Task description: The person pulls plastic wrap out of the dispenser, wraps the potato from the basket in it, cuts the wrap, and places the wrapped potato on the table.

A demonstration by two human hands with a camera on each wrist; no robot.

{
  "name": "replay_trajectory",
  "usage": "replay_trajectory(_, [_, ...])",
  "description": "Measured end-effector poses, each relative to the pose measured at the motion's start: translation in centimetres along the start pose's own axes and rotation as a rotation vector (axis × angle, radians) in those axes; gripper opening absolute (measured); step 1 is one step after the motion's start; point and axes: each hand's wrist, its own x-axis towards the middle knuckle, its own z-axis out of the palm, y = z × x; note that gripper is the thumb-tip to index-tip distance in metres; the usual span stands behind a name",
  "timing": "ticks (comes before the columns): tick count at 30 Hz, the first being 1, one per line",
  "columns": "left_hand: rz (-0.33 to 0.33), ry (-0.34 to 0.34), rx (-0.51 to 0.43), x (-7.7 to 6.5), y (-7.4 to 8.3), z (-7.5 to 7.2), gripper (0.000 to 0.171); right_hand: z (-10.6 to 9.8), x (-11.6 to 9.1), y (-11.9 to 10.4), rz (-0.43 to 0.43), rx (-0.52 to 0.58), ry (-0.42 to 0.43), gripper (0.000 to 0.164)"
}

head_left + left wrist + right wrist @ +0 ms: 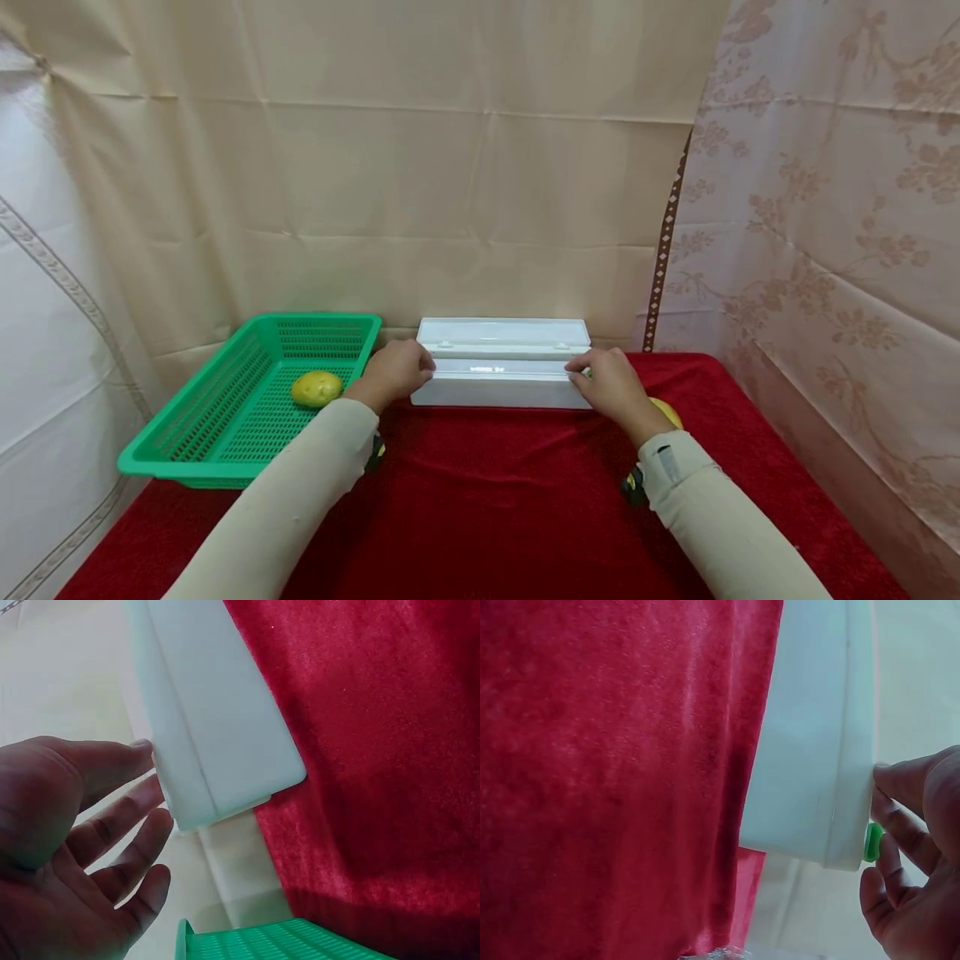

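A long white plastic box with its hinged lid raised stands at the far side of the table. At the box's left end is my left hand, its thumb on the upper edge and its fingers behind. My right hand pinches the upper edge at the right end between thumb and forefinger. A small green tab shows at that end beside the right fingers. The box's inside is mostly hidden by its front wall.
Left of the box stands a green plastic basket with a yellow, potato-like oval in it. Another yellow thing is partly hidden behind my right wrist. A red cloth covers the table, and a beige curtain hangs close behind.
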Motion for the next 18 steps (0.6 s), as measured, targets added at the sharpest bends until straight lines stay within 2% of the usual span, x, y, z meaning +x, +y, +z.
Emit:
replay_trajectory(4, [-0.024,0.026,-0.011,0.2,-0.1,0.2,0.017,-0.1,0.5,0.0,0.05,0.033,-0.041,0.016])
replay_trajectory(9, [-0.017,0.04,-0.031,0.6,-0.1,0.4,0.024,-0.1,1.3,0.0,0.082,0.057,-0.101,0.011])
replay_trajectory(14, [0.01,0.02,-0.055,0.9,-0.2,0.4,0.018,-0.1,2.1,0.0,0.101,0.059,-0.16,0.009])
replay_trajectory(18, [0.008,0.018,-0.05,1.2,-0.4,0.4,0.014,0.3,2.5,-0.1,0.09,0.04,-0.167,0.011])
